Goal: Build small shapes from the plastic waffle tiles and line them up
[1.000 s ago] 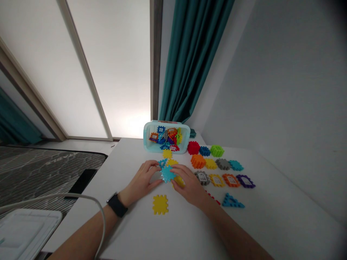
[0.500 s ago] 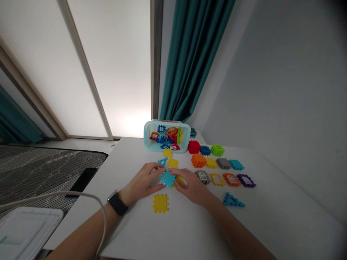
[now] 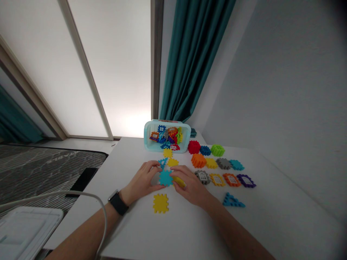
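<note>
A light-blue square interlocking tile [image 3: 165, 178], maybe a small stack of them, lies between my hands over the white table. My left hand [image 3: 145, 179] curves around its left side, with thumb and fingertips at the edge. From the right, my right hand [image 3: 189, 184] holds the tile's right edge with its fingertips. Part of a yellow tile [image 3: 179, 181] shows under my right hand. Nearer me lies a flat yellow square tile [image 3: 161, 203]. Just beyond my hands are a blue triangular tile [image 3: 163, 163] and another yellow tile [image 3: 172, 162].
A pale-blue bin [image 3: 148, 144] of mixed tiles stands at the back, with a yellow tile [image 3: 167, 152] before it. Coloured stacks, including orange tiles [image 3: 198, 160], and window tiles [image 3: 231, 179] line the right. A blue triangle [image 3: 233, 200] lies nearer. A white cable [image 3: 81, 194] crosses my left forearm.
The light-blue tile has shifted slightly left and now looks flatter and squarer to me. My right fingers have moved a little, from its top edge to its right side.
</note>
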Tool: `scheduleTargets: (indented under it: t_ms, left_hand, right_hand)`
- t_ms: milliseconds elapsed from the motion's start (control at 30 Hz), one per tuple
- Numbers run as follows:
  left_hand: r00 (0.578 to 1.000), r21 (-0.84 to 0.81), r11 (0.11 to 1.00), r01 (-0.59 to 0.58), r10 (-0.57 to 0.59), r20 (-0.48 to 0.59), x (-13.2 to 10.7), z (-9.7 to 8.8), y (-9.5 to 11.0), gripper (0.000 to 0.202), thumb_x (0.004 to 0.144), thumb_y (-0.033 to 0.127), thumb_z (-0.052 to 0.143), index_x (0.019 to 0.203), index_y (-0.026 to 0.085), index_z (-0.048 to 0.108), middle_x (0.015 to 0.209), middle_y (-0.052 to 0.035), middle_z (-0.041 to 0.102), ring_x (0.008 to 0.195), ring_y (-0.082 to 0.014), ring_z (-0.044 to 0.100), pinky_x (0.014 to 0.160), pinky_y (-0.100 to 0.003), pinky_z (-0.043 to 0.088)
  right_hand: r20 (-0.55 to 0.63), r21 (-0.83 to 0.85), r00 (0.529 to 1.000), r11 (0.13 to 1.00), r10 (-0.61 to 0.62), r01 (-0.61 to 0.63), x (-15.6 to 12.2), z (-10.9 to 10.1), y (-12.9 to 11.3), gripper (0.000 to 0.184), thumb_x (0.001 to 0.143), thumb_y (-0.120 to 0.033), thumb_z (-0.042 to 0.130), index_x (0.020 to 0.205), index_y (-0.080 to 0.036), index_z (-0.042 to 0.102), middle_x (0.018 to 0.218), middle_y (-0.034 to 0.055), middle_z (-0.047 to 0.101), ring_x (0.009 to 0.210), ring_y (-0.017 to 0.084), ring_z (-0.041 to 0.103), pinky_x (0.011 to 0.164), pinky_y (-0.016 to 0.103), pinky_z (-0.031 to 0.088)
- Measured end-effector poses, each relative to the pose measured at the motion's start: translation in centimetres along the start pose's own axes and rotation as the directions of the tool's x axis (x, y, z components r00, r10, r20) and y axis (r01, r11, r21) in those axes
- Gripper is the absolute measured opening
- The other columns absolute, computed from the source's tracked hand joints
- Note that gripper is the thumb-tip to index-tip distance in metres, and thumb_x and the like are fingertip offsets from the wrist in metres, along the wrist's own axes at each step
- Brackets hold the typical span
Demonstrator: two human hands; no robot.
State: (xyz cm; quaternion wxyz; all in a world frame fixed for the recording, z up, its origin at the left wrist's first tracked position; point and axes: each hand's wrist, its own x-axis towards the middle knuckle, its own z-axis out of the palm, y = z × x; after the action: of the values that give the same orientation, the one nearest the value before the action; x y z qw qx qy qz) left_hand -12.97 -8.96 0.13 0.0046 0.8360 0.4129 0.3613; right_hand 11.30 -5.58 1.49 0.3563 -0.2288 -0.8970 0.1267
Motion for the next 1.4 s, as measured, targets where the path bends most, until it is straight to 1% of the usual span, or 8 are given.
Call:
scheduleTargets:
  t_ms: [233,433,667,767,900,1033,1200,1400]
  left_hand:
    - [0.998,-0.066,0.996,0.054,-0.056,-0.026,0.06,0.05,0.31,0.043,0.081,0.043,0.079,0.112,0.02,0.058,0.123,-0.0124,0.059,0.115,-0.0277,0.059,0.098,-0.045,0.053]
    - [0.997,-0.09,0.994,0.066,-0.07,-0.032,0.16,0.0,0.57,0.043,0.081,0.041,0.079,0.112,0.021,0.058,0.122,-0.0121,0.059,0.115,-0.0273,0.06,0.097,-0.044,0.054]
    - [0.999,-0.044,0.999,0.024,-0.025,-0.024,0.21,-0.04,0.45,0.043,0.082,0.035,0.077,0.118,0.021,0.057,0.123,-0.0129,0.059,0.116,-0.0282,0.06,0.098,-0.045,0.054]
    - [0.999,-0.05,0.998,0.034,-0.035,-0.018,0.23,-0.08,0.47,0.042,0.084,0.033,0.075,0.12,0.022,0.057,0.123,-0.0126,0.059,0.115,-0.0281,0.06,0.097,-0.045,0.054]
    - [0.998,-0.075,0.996,0.056,-0.058,-0.03,0.25,-0.23,0.5,0.041,0.086,0.035,0.073,0.122,0.022,0.056,0.123,-0.013,0.057,0.115,-0.028,0.059,0.098,-0.046,0.054]
    - [0.997,-0.098,0.993,0.066,-0.07,-0.033,0.14,-0.32,0.26,0.041,0.088,0.035,0.071,0.124,0.023,0.057,0.125,-0.013,0.055,0.117,-0.028,0.058,0.099,-0.047,0.053]
    - [0.996,-0.123,0.989,0.076,-0.08,-0.032,0.07,-0.29,-0.07,0.042,0.088,0.035,0.072,0.126,0.023,0.056,0.127,-0.0127,0.053,0.119,-0.0273,0.056,0.101,-0.046,0.053]
    - [0.993,-0.152,0.984,0.09,-0.099,-0.057,0.22,-0.34,0.08,0.041,0.088,0.033,0.072,0.125,0.023,0.056,0.125,-0.0124,0.053,0.119,-0.0267,0.056,0.101,-0.045,0.053]
  right_hand:
    - [0.038,-0.021,0.999,0.999,0.027,-0.026,-0.24,0.43,-0.33,0.036,0.086,-0.015,0.064,0.12,-0.025,0.058,0.13,0.0113,0.059,0.123,0.026,0.059,0.105,0.047,0.052]
    - [0.009,-0.04,0.999,0.999,0.033,-0.032,-0.11,0.63,-0.57,0.033,0.087,-0.014,0.062,0.117,-0.025,0.056,0.127,0.0111,0.06,0.121,0.026,0.059,0.104,0.047,0.052]
    - [0.003,-0.043,0.999,0.998,0.055,-0.054,-0.16,0.66,-0.41,0.033,0.085,-0.013,0.061,0.115,-0.024,0.057,0.126,0.0109,0.061,0.12,0.026,0.059,0.105,0.047,0.051]
    - [-0.008,-0.034,0.998,0.998,0.057,-0.057,-0.21,0.63,-0.33,0.033,0.086,-0.014,0.062,0.116,-0.025,0.057,0.127,0.0107,0.06,0.121,0.026,0.059,0.106,0.047,0.051]
    - [-0.011,-0.032,0.998,0.998,0.058,-0.058,-0.2,0.5,-0.34,0.033,0.088,-0.016,0.061,0.12,-0.025,0.056,0.13,0.0115,0.06,0.123,0.027,0.058,0.107,0.05,0.051]
    - [-0.027,-0.034,0.999,0.998,0.043,-0.044,-0.13,0.4,-0.35,0.035,0.09,-0.015,0.059,0.122,-0.026,0.056,0.131,0.0112,0.06,0.125,0.027,0.058,0.108,0.05,0.051]
    - [-0.063,-0.031,0.998,0.999,0.03,-0.032,-0.18,0.55,-0.15,0.031,0.091,-0.014,0.058,0.12,-0.026,0.057,0.13,0.0107,0.061,0.122,0.026,0.059,0.105,0.048,0.052]
    - [-0.095,-0.027,0.996,1.0,0.001,-0.004,-0.35,0.68,0.12,0.025,0.093,-0.014,0.056,0.115,-0.026,0.06,0.121,0.0093,0.066,0.113,0.024,0.063,0.1,0.046,0.055]
